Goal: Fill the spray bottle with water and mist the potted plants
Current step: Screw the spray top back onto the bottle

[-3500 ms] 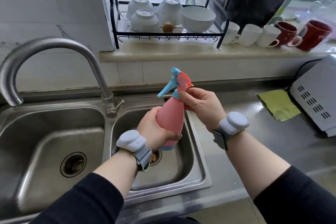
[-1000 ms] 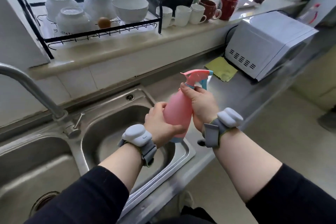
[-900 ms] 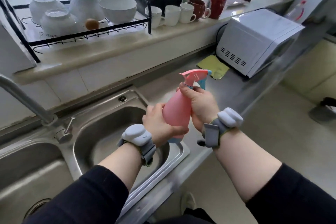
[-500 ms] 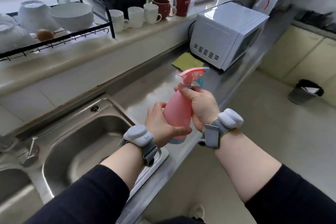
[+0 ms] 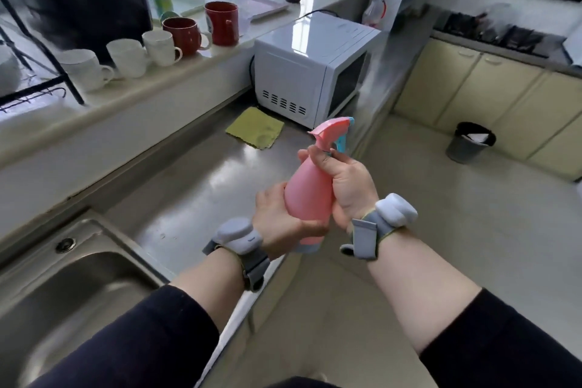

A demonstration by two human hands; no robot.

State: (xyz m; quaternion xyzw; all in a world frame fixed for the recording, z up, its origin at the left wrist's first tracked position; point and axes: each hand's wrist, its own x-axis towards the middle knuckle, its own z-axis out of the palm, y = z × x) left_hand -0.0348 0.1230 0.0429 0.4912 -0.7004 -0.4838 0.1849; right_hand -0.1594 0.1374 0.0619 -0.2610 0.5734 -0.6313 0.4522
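A pink spray bottle (image 5: 307,198) with a pink and blue trigger head sits upright between both of my hands, over the front edge of the steel counter. My left hand (image 5: 278,220) wraps the lower body and base from the left. My right hand (image 5: 345,183) grips the neck and upper body from the right, just under the trigger. The nozzle points right, toward the room. No potted plant is in view. The water level inside the opaque bottle cannot be seen.
The sink basin (image 5: 63,299) lies at lower left. A yellow cloth (image 5: 255,131) and a white microwave (image 5: 311,69) stand on the counter (image 5: 189,192). Mugs (image 5: 157,47) line the ledge. Tiled floor, yellow cabinets (image 5: 491,94) and a grey bin (image 5: 470,142) are to the right.
The view has swung right, away from the tap and sink toward the microwave and floor. Both hands stay on the bottle, whose trigger head has turned from pointing left to pointing right.
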